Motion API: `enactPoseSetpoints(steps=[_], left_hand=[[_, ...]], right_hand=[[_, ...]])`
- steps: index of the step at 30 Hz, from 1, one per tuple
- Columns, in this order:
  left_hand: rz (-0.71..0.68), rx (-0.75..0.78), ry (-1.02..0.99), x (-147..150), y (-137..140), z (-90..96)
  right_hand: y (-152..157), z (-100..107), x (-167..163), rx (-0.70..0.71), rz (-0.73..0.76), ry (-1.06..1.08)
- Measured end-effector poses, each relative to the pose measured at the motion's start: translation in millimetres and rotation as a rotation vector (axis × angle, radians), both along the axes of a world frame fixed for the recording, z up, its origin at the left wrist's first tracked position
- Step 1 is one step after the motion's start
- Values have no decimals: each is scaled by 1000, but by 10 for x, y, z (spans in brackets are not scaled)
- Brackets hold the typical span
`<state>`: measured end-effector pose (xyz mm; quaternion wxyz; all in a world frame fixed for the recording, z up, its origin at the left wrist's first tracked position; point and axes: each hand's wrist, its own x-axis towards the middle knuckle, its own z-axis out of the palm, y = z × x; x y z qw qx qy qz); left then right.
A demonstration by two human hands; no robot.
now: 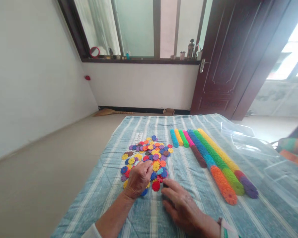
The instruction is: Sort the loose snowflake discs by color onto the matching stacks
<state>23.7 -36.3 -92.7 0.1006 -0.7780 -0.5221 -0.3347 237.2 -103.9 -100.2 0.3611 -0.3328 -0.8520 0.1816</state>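
Observation:
My left hand (139, 177) is closed in a fist-like pinch over a loose heap of colourful flower-shaped plastic discs (156, 166). Whatever its fingers hold, if anything, is hidden. Low beside the heap's near right edge lies my right hand (180, 201), with thumb and fingers apart. A small dark patch shows by its fingertips; I cannot tell whether it is a disc or shadow. Just left of those fingertips is a red disc (156, 186). The heap mixes blue, yellow, orange, purple and red pieces, some overlapping.
Long rows of overlapping discs sorted by colour, such as an orange row (222, 183) and a purple end (249, 187), lie to the right. Clear plastic boxes (250, 143) stand at the right edge. A striped cloth (109, 185) covers the surface. A "love" label (139, 137) sits behind the heap.

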Motion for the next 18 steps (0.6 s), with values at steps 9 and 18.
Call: enactPoseSetpoints(steps=[9, 18], left_hand=[[6, 31, 27, -3, 14, 3], [-2, -16, 29, -7, 0, 43]], right_hand=[[56, 16, 24, 82, -34, -39], [76, 0, 11, 86, -12, -88]])
